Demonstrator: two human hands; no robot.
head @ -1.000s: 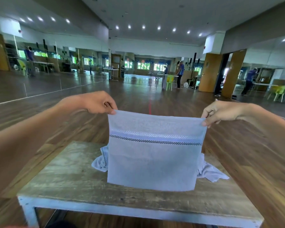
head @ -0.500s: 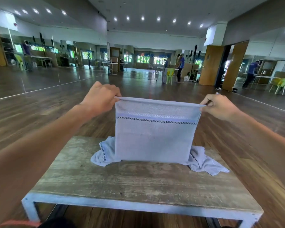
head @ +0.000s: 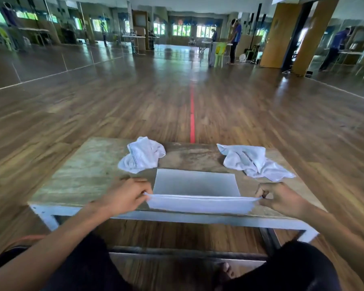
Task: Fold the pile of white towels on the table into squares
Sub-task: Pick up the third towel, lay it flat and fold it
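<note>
A white towel [head: 195,183] lies flat on the low wooden table [head: 86,175], its near edge lifted just above the table's front edge. My left hand [head: 126,196] pinches the towel's near left corner. My right hand [head: 282,198] pinches the near right corner. Both hands hold the edge taut between them. A crumpled white towel [head: 142,157] with a dark patterned stripe sits at the back left of the table. Another crumpled white towel [head: 254,161] lies at the back right.
The table has a pale metal frame [head: 177,217] along its front. My knees in dark trousers [head: 298,267] are below the table's near edge. Beyond the table stretches a wooden floor with a red line [head: 192,122]. People stand far off by distant tables.
The towel hung upright between my raised hands before. Now both hands have come down and toward me, and the towel lies flat on the table. The view has tilted downward.
</note>
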